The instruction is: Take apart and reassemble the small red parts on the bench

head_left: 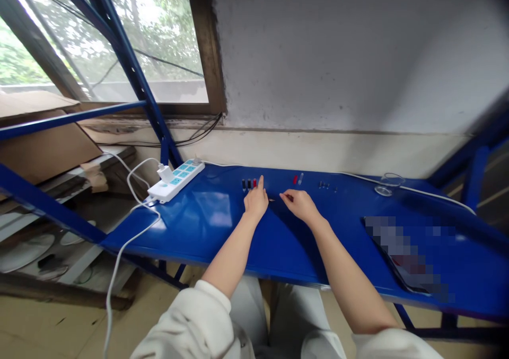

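Observation:
My left hand (256, 202) rests low over the blue tabletop, its index finger stretched forward and the other fingers partly hidden. Just beyond it stand small black cylinders (246, 184) and a red cylinder (255, 182) in a short row. A tiny pointed piece (271, 200) shows at the right side of that hand; whether it touches the fingers is unclear. My right hand (300, 204) is closed in a pinch, with something small and dark at its fingertips, too small to name. Farther back lie another red cylinder (295, 179) and a clear tube (301, 178).
Several tiny parts (324, 184) lie right of the clear tube. A white power strip (177, 181) with a plugged-in cable sits at the left end of the blue table (191, 237). Clear round pieces (384, 190) and a dark, pixelated flat object (405, 258) are at right.

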`<move>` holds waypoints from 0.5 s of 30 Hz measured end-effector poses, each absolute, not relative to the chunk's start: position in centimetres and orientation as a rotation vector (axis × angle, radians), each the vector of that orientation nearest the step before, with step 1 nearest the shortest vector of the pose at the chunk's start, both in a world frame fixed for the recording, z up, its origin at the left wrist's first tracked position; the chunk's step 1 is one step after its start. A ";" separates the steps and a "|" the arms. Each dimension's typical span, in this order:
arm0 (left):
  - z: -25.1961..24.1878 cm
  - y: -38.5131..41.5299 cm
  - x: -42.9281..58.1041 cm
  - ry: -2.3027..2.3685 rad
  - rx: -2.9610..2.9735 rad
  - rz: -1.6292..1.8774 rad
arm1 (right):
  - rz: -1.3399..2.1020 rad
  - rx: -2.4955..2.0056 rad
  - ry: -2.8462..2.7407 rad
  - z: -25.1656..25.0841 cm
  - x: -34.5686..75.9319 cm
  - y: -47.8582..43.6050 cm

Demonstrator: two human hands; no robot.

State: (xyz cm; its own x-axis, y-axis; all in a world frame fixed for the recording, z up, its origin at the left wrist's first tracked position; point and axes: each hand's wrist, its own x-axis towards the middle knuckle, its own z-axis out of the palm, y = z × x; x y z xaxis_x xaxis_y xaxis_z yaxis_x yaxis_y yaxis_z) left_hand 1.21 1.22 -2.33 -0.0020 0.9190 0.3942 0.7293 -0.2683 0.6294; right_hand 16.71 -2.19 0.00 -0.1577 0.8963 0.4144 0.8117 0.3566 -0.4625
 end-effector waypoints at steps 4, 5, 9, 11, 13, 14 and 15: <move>-2.3 1.4 1.3 1.663 2.073 1.229 | 0.202 -1.464 -1.950 -0.6 16.5 -1.9; -2.3 1.5 1.3 1.605 2.052 1.268 | 0.207 -1.477 -1.915 -0.7 16.4 -1.8; -2.1 1.2 1.9 1.267 1.820 1.397 | 0.296 -1.584 -1.653 -1.2 16.2 -1.6; -2.0 0.8 2.2 1.106 1.676 1.396 | 0.426 -1.569 -1.552 -1.4 16.1 -1.4; -1.8 0.4 2.4 0.976 1.585 1.373 | 0.562 -1.465 -1.520 -1.4 15.9 -1.4; -1.7 0.3 2.5 0.927 1.561 1.368 | 0.612 -1.397 -1.509 -1.4 15.8 -1.4; -1.6 0.2 2.6 0.889 1.545 1.369 | 0.649 -1.333 -1.490 -1.3 15.7 -1.4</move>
State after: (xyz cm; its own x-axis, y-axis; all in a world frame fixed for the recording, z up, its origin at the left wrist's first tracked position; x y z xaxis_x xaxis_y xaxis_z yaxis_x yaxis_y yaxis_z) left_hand 2.57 0.15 -1.59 0.1419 0.9169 0.3729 -0.0328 -0.3722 0.9276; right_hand 15.71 -1.42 -1.32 0.0989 0.9436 0.3159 0.4111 0.2503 -0.8765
